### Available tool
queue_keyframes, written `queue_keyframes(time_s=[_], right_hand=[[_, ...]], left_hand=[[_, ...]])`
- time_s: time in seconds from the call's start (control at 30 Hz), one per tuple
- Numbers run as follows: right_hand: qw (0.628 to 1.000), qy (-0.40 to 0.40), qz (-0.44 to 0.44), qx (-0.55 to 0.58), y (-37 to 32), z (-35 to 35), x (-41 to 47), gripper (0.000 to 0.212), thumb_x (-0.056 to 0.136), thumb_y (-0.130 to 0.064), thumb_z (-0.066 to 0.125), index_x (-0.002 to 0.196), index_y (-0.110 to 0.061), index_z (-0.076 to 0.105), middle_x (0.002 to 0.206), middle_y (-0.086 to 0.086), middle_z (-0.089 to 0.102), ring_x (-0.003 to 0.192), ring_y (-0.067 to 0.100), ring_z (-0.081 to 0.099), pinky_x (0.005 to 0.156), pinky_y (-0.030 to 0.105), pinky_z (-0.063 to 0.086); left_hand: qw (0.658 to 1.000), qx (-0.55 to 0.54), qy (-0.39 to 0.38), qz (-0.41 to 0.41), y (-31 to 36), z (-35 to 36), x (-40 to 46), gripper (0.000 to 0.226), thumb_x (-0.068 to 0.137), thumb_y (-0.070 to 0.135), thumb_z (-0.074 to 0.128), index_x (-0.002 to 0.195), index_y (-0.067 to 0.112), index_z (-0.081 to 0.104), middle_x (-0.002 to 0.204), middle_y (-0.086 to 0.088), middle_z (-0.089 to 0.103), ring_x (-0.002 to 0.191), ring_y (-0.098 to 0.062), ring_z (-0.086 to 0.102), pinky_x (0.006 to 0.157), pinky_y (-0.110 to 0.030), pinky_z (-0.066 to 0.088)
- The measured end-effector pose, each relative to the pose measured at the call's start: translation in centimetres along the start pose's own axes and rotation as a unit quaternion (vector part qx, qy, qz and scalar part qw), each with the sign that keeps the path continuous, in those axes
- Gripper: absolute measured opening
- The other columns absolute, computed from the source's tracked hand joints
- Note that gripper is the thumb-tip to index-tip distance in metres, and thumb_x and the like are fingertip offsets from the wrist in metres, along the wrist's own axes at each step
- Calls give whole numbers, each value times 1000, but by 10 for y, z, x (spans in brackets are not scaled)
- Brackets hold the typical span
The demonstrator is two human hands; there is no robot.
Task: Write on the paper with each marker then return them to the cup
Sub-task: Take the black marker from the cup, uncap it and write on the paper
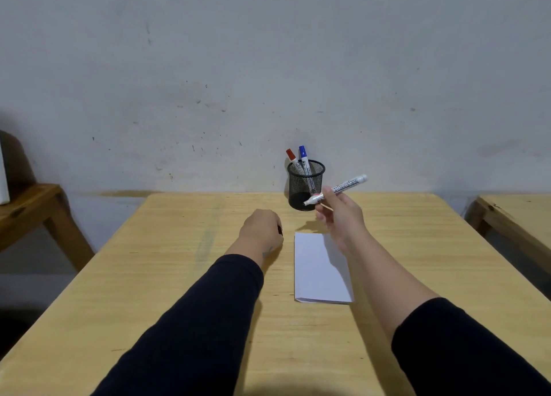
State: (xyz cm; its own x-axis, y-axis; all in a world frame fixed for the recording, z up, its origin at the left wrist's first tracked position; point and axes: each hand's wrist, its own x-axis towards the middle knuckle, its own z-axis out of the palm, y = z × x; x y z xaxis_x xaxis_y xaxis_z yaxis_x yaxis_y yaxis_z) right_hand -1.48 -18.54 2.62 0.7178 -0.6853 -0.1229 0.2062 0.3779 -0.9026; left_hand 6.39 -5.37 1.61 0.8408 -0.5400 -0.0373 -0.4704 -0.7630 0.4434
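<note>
A black mesh cup (305,184) stands at the far edge of the wooden table (185,276). Inside it lean a red-capped marker (292,158) and a blue-capped marker (303,155). My right hand (343,213) holds an uncapped white marker (337,189) above the table, tip pointing left in front of the cup. My left hand (261,227) rests as a fist left of the paper, with a small black piece, likely the cap (279,230), showing at its fingers. A blank folded white paper (320,269) lies flat below my right hand.
A grey stained wall (268,67) rises right behind the table. A wooden bench (26,207) stands to the left, and another wooden table (518,213) to the right.
</note>
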Motion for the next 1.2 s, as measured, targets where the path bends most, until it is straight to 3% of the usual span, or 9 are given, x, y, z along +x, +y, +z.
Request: queue_keyframes(time_s=[0.2,0.3,0.47,0.57,0.67,0.8,0.97,1.1,1.2], right_hand=[[999,28,-7,-45,15,-8,-6,24,85,-29,70,74,-11,57,59,2,49,47,12,43,45,22,41],[997,22,-12,-75,21,-2,-8,21,87,-20,66,72,-15,52,59,7,54,45,15,46,41,22,40],[996,-44,-30,-67,33,3,-8,6,91,-12,57,90,-12,64,72,15,57,50,18,49,42,26,40],[992,-49,-30,-109,34,2,-6,18,90,-8,57,98,5,67,75,18,58,42,15,51,39,23,40],[983,-41,-67,-165,37,2,-4,29,93,-16,59,89,12,64,64,16,56,31,11,48,36,21,42],[966,4,-113,-234,43,4,-1,27,88,-16,64,73,6,64,55,7,58,38,0,54,43,11,46],[934,13,-131,-333,48,3,5,29,86,-20,61,60,-9,60,56,2,61,48,5,57,51,14,46],[925,11,-139,-354,50,3,3,31,87,-19,61,57,-14,56,53,-4,57,44,-1,55,46,6,41],[913,9,-141,-383,50,3,5,29,87,-23,61,60,-12,60,54,-5,58,50,3,56,52,14,45]], left_hand=[[1000,-23,7,10,-10,15,-7,44,90,30,50,132,18,51,124,-6,59,112,-26,55,91,-39,49],[996,37,74,18,-15,31,-23,60,92,50,35,144,19,33,146,-3,40,134,-22,35,107,-43,30],[994,109,7,6,-24,50,-30,92,83,75,19,152,15,5,162,2,-1,149,-14,-8,117,-52,-8],[993,117,6,9,-23,49,-30,94,83,75,18,152,14,2,162,2,-5,148,-14,-11,118,-54,-8],[993,119,7,9,-24,50,-28,94,83,75,19,152,14,2,162,3,-5,148,-13,-12,117,-55,-8],[992,125,8,12,-25,50,-25,95,82,76,18,152,15,2,162,3,-6,148,-12,-13,117,-56,-8],[992,128,7,11,-25,51,-23,94,82,76,19,152,15,1,162,3,-7,148,-12,-13,117,-55,-9],[992,125,8,12,-25,51,-24,94,82,75,20,152,14,2,162,3,-5,148,-12,-12,117,-55,-8],[992,124,9,14,-25,50,-25,94,83,75,21,152,14,3,162,3,-4,148,-13,-11,117,-56,-8]])
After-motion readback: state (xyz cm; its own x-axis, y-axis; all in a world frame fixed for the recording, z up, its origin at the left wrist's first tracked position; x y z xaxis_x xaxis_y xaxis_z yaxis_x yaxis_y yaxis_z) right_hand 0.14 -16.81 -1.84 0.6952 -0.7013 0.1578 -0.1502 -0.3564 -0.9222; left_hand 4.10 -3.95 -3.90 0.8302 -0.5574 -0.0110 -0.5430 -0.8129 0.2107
